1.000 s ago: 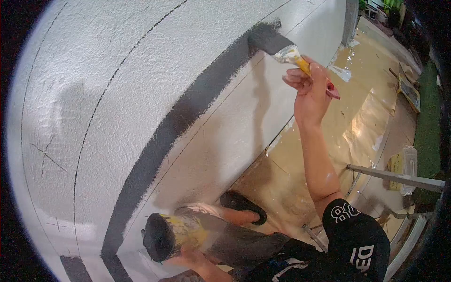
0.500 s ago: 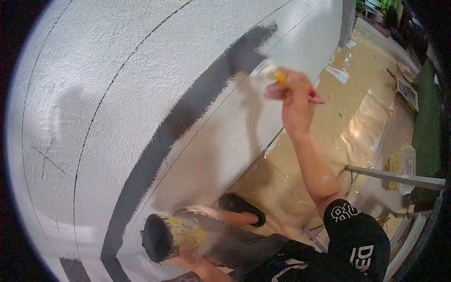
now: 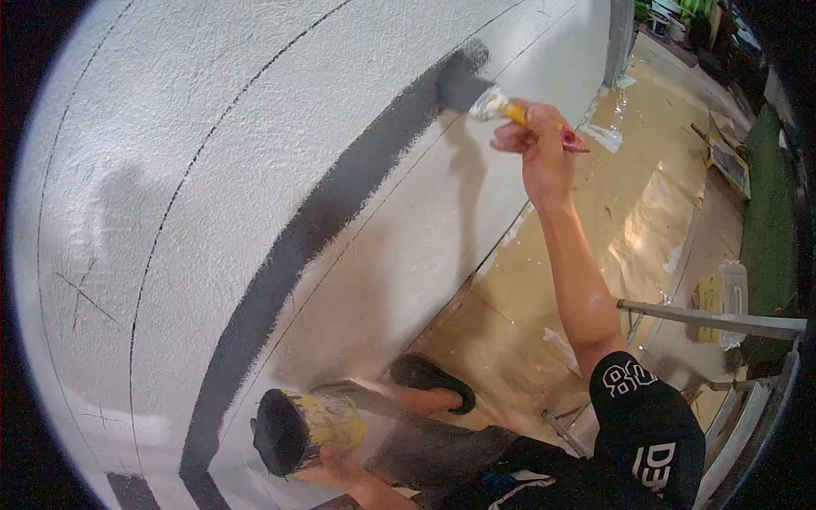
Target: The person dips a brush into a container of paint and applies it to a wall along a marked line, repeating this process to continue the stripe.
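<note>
My right hand (image 3: 544,144) is closed round the yellow and red handle of a paintbrush (image 3: 513,111). The brush's dark bristles touch the upper end of a curved dark grey band (image 3: 327,204) on the white textured wall (image 3: 229,187). Low in the view, my left hand (image 3: 336,472) holds a paint can (image 3: 319,429) from beneath. The can is tilted, streaked with yellow and grey, and its dark open top faces the wall. Thin dark curved lines run along the wall on both sides of the band.
Brown covering (image 3: 629,200) spotted with white paint lies on the floor at right. A metal ladder (image 3: 714,320) stands at lower right, near a clear plastic box (image 3: 733,293). My foot in a dark shoe (image 3: 432,382) is by the wall's base.
My right hand and the brush have shifted slightly right and up. The view has moved a little; my left hand still holds the can.
</note>
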### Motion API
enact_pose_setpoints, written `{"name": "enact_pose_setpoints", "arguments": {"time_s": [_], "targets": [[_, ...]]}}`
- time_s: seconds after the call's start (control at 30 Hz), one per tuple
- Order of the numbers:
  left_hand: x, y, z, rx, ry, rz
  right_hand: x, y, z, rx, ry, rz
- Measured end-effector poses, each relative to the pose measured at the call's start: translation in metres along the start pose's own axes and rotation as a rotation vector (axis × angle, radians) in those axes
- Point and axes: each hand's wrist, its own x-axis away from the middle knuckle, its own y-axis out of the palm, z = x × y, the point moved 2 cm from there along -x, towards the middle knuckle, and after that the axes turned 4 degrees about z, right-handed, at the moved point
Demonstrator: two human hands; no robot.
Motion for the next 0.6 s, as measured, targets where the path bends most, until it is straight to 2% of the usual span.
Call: {"name": "enact_pose_setpoints", "arguments": {"time_s": [0.07, 0.13, 0.2, 0.23, 0.27, 0.33, 0.4, 0.5, 0.53, 0.6], "targets": [[0.005, 0.001, 0.001, -0.008, 0.012, -0.003, -0.003, -0.012, 0.001, -0.011, -0.025, 0.023], [0.011, -0.002, 0.004, -0.118, -0.060, 0.115, -0.013, -0.022, 0.000, -0.029, -0.043, 0.048], [0.011, 0.004, 0.010, -0.115, -0.081, 0.133, -0.032, -0.027, -0.007, -0.108, -0.082, 0.215], [0.011, 0.006, 0.012, -0.111, -0.105, 0.152, -0.035, -0.026, -0.005, -0.111, -0.087, 0.214], [0.007, 0.002, 0.007, -0.106, -0.103, 0.153, -0.035, -0.022, -0.004, -0.083, -0.085, 0.193], [0.001, -0.002, -0.001, 0.046, 0.014, -0.021, -0.032, -0.018, -0.001, -0.052, -0.087, 0.169], [0.005, 0.001, 0.001, 0.012, -0.023, 0.005, -0.012, -0.007, 0.001, -0.073, 0.011, 0.012], [0.008, 0.005, 0.005, -0.088, -0.068, 0.067, -0.021, -0.021, -0.003, -0.115, -0.050, 0.110], [0.008, 0.005, 0.008, -0.144, -0.079, 0.103, -0.029, -0.025, -0.005, -0.205, -0.087, 0.218], [0.005, 0.007, 0.012, -0.095, -0.035, 0.031, -0.040, -0.026, 0.000, -0.180, -0.080, 0.211]]}}
